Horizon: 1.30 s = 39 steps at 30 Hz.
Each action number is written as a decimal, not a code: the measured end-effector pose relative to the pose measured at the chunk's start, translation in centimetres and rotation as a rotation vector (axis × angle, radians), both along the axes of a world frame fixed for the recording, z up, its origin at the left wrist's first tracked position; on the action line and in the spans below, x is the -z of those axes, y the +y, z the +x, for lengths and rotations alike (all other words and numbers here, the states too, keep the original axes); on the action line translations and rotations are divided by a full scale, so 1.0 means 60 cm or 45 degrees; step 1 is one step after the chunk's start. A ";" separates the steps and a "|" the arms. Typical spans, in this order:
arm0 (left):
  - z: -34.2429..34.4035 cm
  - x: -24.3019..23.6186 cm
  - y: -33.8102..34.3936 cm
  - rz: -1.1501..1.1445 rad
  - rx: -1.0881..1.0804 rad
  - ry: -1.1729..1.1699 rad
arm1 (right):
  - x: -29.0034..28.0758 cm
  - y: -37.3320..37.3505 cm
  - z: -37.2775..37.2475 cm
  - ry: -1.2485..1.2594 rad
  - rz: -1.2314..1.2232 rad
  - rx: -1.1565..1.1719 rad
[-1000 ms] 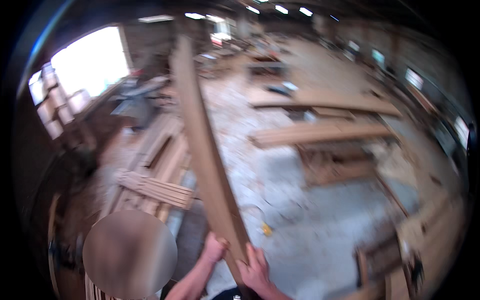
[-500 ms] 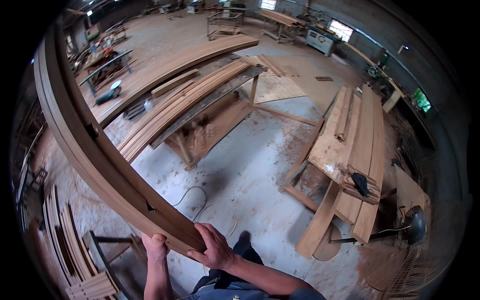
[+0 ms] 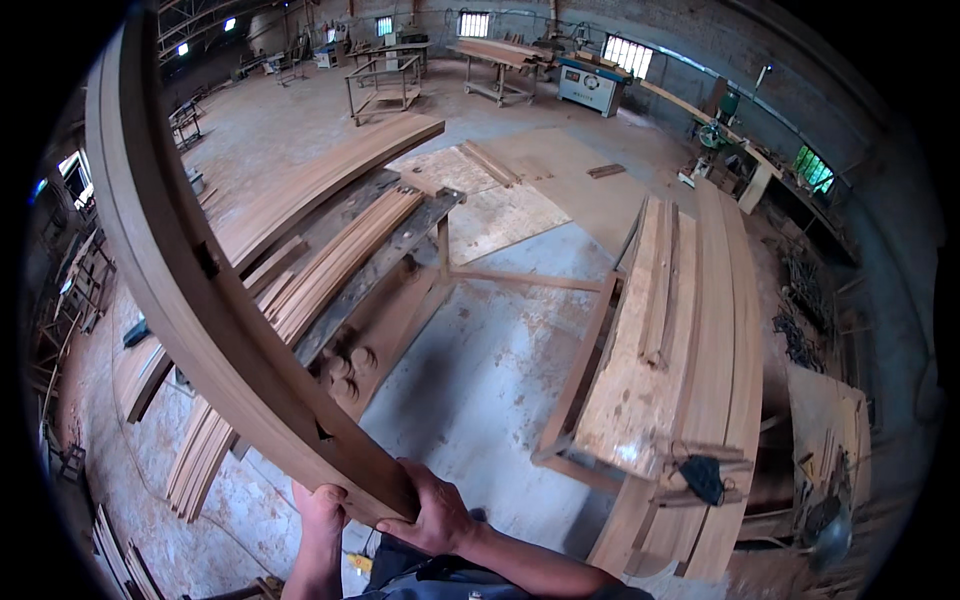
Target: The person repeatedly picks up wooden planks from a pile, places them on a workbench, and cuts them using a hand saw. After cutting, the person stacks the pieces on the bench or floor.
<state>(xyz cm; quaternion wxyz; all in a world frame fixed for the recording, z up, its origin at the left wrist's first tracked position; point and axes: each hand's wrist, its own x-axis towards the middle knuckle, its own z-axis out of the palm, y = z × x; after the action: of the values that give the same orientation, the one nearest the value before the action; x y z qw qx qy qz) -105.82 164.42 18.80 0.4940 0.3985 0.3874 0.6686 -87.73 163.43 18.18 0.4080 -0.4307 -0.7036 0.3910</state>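
Note:
A long wooden beam (image 3: pixel 230 345) rises from my hands up to the far left, with grooves along its side and dark slots cut in one face. Close to its near end, my left hand (image 3: pixel 322 510) grips the left edge, thumb on the wood and fingers hidden behind. My right hand (image 3: pixel 435 510) clasps the end from the right, its fingers partly out of sight. Behind the beam stands a workbench (image 3: pixel 440 205) stacked with long wooden strips (image 3: pixel 345 250).
On the right, a second bench carries long boards (image 3: pixel 710 330) and a dark object (image 3: pixel 702 478) near its close end. Flat panels (image 3: pixel 505 215) lie on the floor ahead. A white-and-blue machine (image 3: pixel 588 88) and a loaded trolley (image 3: pixel 497 75) stand farther back.
My view has swung right and upward, so the benches and far wall sit farther left and lower. Both hands keep their hold on the wooden beam.

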 end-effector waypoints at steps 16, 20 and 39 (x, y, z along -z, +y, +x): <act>0.288 0.038 0.728 -0.049 0.387 -0.180 | 0.015 0.651 0.270 -0.266 -0.210 0.326; 0.336 0.025 0.909 -0.107 0.476 -0.199 | -0.001 0.813 0.327 -0.217 -0.172 0.353; 0.783 -0.037 1.581 0.109 0.326 -0.220 | -0.037 1.525 0.795 -0.154 0.193 0.200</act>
<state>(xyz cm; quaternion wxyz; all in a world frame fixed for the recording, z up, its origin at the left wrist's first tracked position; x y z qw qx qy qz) -58.85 259.27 20.99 0.5893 0.4062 0.2607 0.6479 -40.01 254.92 20.43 0.4256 -0.4753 -0.7186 0.2766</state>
